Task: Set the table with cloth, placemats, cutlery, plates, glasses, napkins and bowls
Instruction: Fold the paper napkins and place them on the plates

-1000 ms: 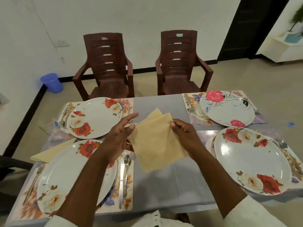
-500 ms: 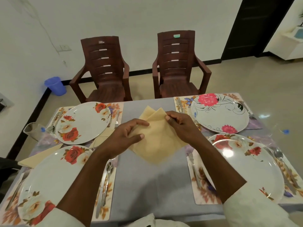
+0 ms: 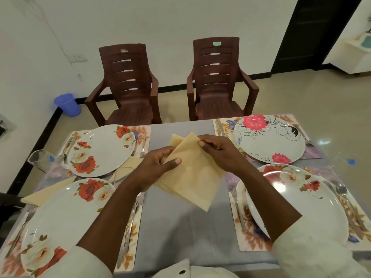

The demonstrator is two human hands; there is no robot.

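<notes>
Two yellow napkins [image 3: 190, 177], centre frame, pinched by left hand [image 3: 158, 167] and right hand [image 3: 218, 152]; layers may slip apart if either pinch loosens.

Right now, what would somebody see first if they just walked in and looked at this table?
First, the two hands, left hand and right hand, pinching a pale yellow napkin above the middle of the grey tablecloth. Next, four big flowery plates, like the pink-flowered plate at the far right. Behind the table stand two brown chairs.
</notes>
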